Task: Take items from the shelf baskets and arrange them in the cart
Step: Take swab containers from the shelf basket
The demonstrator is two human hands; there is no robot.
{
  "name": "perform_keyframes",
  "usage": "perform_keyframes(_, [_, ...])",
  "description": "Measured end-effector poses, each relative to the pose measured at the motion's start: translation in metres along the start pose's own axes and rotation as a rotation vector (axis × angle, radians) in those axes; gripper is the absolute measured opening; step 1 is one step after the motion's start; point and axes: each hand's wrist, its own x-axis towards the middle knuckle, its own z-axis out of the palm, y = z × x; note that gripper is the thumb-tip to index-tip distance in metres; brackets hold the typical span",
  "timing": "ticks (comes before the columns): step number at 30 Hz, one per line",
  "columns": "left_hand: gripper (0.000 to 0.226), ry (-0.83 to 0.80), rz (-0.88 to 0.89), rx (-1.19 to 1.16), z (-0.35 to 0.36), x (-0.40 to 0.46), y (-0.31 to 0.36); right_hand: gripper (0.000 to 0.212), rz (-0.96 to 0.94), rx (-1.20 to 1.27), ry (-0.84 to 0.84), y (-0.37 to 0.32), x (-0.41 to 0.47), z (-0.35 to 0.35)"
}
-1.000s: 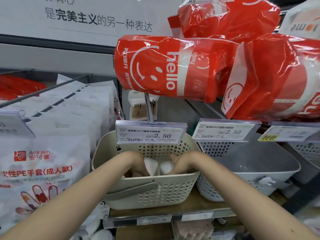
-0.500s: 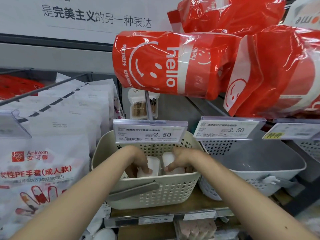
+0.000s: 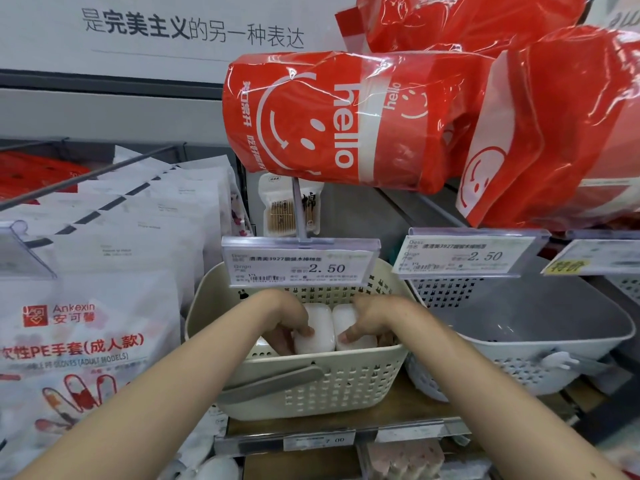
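A cream perforated basket point(image 3: 311, 386) stands on the wooden shelf in front of me. Both my hands are inside it. My left hand point(image 3: 287, 320) grips a white rounded packet point(image 3: 315, 327), thumb on its top. My right hand point(image 3: 372, 318) grips a second white packet point(image 3: 349, 325) right beside the first. The two packets are side by side, lifted near the basket's rim. More pale items lie lower in the basket, mostly hidden by my hands. No cart is in view.
A grey basket point(image 3: 540, 344) stands to the right, seemingly without contents. Price tags point(image 3: 299, 261) hang over the cream basket's back rim. Red "hello" packs point(image 3: 332, 119) hang overhead. White glove packs point(image 3: 86, 306) hang at the left. A cotton swab pack point(image 3: 280, 209) hangs behind.
Both hands closed on the white packets deep in the basket and have raised them toward the rim, so more of each packet shows.
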Motion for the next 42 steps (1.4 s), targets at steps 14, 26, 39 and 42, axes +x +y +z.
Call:
perform_keyframes(14, [0.062,0.057,0.02,0.204,-0.014,-0.005,-0.002,0.057,0.01,0.061,0.064,0.001,0.005,0.002])
perform_keyframes(26, [0.008,0.428,0.482,0.194,-0.013,-0.059,-0.01,0.034,-0.375,0.239,0.505,0.002,-0.008,0.0])
perform_keyframes(39, [0.035,1.18,0.504,0.343,0.111,-0.173,-0.122,0.022,-1.095,0.24,0.83,0.007,-0.093,0.059])
perform_keyframes(42, [0.038,1.254,0.243,0.082,0.156,-0.18,-0.169,0.029,-1.289,0.3,0.727,-0.012,-0.113,0.092])
